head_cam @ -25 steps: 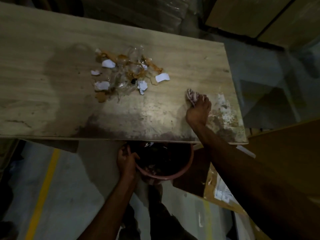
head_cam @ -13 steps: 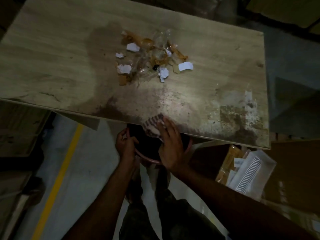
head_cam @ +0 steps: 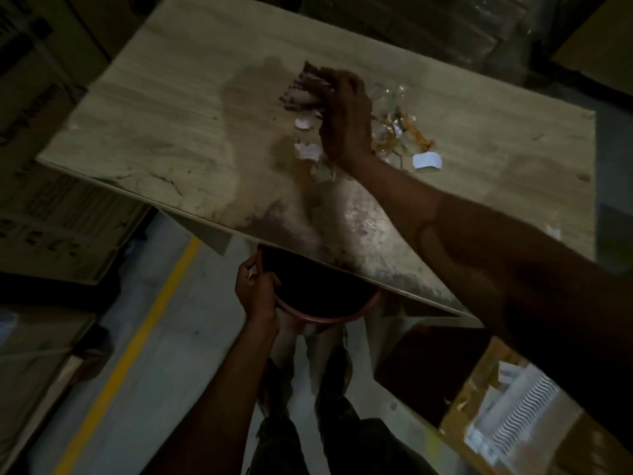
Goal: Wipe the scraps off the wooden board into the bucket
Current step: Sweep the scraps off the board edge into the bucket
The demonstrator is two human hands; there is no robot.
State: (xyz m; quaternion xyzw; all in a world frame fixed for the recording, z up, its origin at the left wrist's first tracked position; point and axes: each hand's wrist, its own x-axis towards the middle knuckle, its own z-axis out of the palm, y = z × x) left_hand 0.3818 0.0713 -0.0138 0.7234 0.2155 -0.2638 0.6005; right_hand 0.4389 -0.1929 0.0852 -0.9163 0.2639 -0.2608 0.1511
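A pale wooden board [head_cam: 164, 132] fills the upper view, stained dark near its front edge. Scraps [head_cam: 404, 128] of white paper, clear wrap and orange bits lie in a loose heap on it. My right hand [head_cam: 346, 114] reaches over the heap and grips a crumpled striped cloth [head_cam: 303, 90] at the heap's far left side, covering part of the scraps. Under the board's front edge a pink-rimmed bucket [head_cam: 322, 317] is held up. My left hand [head_cam: 257, 289] grips its left rim. The bucket's inside is dark.
Cardboard boxes [head_cam: 44, 186] stand at the left. A yellow line [head_cam: 137, 341] runs along the grey floor. At the lower right lies a cardboard sheet with a packet of white ridged parts [head_cam: 520, 416]. My legs show below the bucket.
My right hand has left the board's front edge over the bucket and carried the cloth up to the far side of the scrap heap. My left hand keeps hold of the bucket rim.
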